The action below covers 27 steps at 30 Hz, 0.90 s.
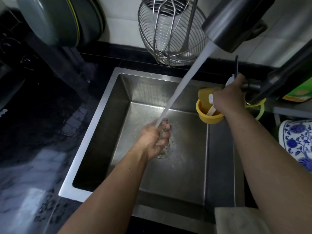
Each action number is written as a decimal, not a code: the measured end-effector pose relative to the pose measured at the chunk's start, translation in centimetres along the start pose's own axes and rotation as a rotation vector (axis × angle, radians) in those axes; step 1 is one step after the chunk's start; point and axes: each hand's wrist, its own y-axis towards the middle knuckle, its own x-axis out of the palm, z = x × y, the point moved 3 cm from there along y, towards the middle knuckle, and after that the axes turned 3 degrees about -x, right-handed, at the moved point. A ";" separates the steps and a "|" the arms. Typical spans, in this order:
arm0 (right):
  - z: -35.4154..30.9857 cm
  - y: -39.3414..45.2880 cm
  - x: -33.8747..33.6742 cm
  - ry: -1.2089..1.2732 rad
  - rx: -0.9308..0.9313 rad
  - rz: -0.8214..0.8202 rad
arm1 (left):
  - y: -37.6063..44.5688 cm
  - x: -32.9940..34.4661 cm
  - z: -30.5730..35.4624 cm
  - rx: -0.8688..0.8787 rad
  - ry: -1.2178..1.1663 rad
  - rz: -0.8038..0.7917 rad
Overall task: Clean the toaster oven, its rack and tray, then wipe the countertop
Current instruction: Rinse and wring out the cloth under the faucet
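The toaster oven, with its rack and tray, is not appearing anywhere in this view, so its condition cannot be reported; the only task item showing is the dark, glossy stone countertop, running from 7 to 10 o'clock of the sink and looking wet, with pale reflections lying on it. The square stainless-steel sink is occupying the centre. The left hand is cupping under the white stream of running water directly over the drain, fingers curled loosely and apparently holding nothing, though spray is blurring the fingertips. The right hand, at 2 o'clock, is gripping the dark metal tap lever. The step in hand appears to be a rinse at the tap. To do it well, the person should be keeping the left hand low and over the drain so splash is falling inside the basin, and should be moderating the flow with the lever, since the stream is striking hard and scattering droplets. A yellow plastic sink caddy is hanging just beside the right hand, holding a yellow sponge. A round wire strainer basket is hanging at 12 o'clock, and a blue-and-white patterned ceramic vessel is standing at 3 o'clock.
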 end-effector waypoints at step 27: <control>-0.3 -0.2 -0.3 -0.042 -0.016 -0.045 | -1.5 -4.0 1.0 0.144 -0.071 0.072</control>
